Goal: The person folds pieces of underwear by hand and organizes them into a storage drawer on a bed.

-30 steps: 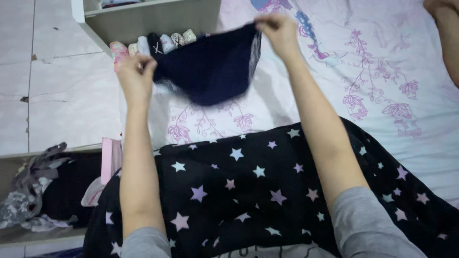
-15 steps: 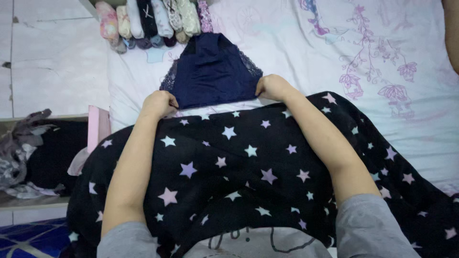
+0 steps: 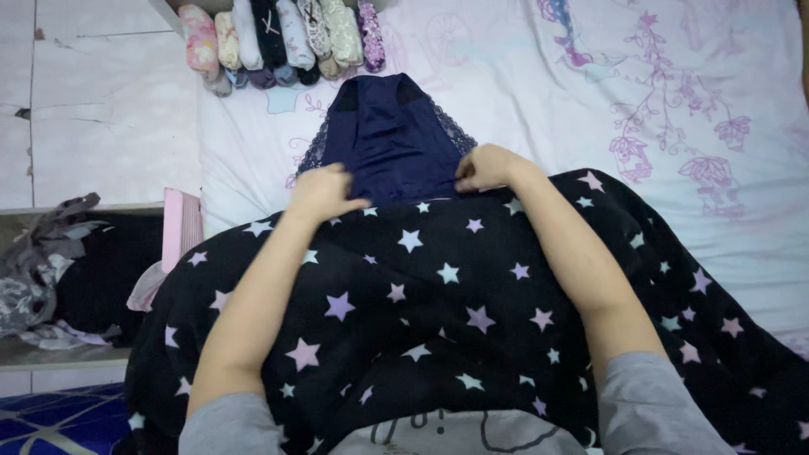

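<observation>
two hands pressed on navy lace underwear [image 3: 389, 139] | left hand [image 3: 324, 192] and right hand [image 3: 486, 167] each gripping a lower corner | garment laid flat on floral bedsheet [image 3: 539, 101]

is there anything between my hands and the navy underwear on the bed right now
Nothing visible does. The left hand and right hand both rest directly on the near edge of the navy lace-trimmed underwear, which lies flat on the floral bedsheet. The row of rolled underwear sits beyond it, apart.
</observation>
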